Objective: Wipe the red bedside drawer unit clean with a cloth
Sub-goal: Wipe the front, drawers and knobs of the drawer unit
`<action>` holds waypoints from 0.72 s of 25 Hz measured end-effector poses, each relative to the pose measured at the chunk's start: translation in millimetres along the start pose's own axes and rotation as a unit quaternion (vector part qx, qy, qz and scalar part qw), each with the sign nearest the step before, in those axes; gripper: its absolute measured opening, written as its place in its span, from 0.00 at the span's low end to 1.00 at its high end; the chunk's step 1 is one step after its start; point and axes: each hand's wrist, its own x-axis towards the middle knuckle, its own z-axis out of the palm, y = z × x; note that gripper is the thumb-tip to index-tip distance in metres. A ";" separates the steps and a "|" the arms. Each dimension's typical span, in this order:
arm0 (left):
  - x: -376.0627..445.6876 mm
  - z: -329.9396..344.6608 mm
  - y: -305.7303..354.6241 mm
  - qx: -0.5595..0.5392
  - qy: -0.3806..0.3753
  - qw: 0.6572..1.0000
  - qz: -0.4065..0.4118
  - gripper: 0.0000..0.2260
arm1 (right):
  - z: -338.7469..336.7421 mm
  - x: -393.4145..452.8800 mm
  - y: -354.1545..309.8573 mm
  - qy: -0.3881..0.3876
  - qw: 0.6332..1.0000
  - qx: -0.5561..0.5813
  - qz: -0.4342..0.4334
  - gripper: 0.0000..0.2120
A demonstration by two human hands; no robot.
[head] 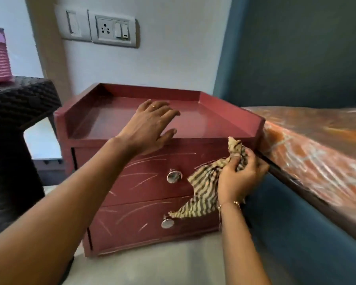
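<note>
Left hand (147, 128): bare, no sleeve in view along the forearm. One thin gold-coloured ring (153, 106) on a finger, set near the knuckle; its detail is too small to make out. Nails short, unpainted.

Right hand (242, 177): bare, forearm likewise unsleeved. One fine gold-coloured chain bracelet (230, 204) at the wrist, just behind the grip, with small beads or links; a thin strand of it hangs down along the inner forearm. Nails short, unpainted.

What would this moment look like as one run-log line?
left hand: flat on unit top | right hand: gripping striped cloth at upper drawer's right edge | red drawer unit: drawers shut, fronts scratched
</note>
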 end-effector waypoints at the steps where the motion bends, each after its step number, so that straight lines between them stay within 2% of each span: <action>1: 13.4 9.2 15.9 -0.035 -0.017 0.999 0.004 0.28 | -3.0 24.0 15.7 0.013 0.999 -0.013 0.027 0.09; 3: 31.1 26.7 44.7 -0.080 -0.034 0.996 0.016 0.29 | -3.0 61.9 40.4 0.015 0.998 -0.036 0.039 0.08; 5: 42.4 45.1 69.9 -0.066 -0.038 0.996 0.043 0.29 | 4.8 87.6 56.7 -0.004 0.999 -0.027 0.030 0.07; 8: 56.1 65.7 95.1 -0.035 0.001 0.998 0.058 0.29 | 18.8 100.6 71.4 -0.043 0.999 0.006 -0.024 0.05; 11: 66.0 80.1 108.8 -0.023 0.056 0.997 0.043 0.24 | 26.5 102.8 83.3 -0.035 0.997 0.031 -0.054 0.04; 15: 69.3 95.8 120.5 0.021 0.085 0.996 0.016 0.20 | 16.5 74.5 114.5 -0.061 0.996 0.026 -0.058 0.03; 18: 72.1 95.2 127.2 0.037 0.089 0.995 -0.011 0.18 | 0.9 29.4 145.3 -0.084 0.996 0.017 -0.004 0.04</action>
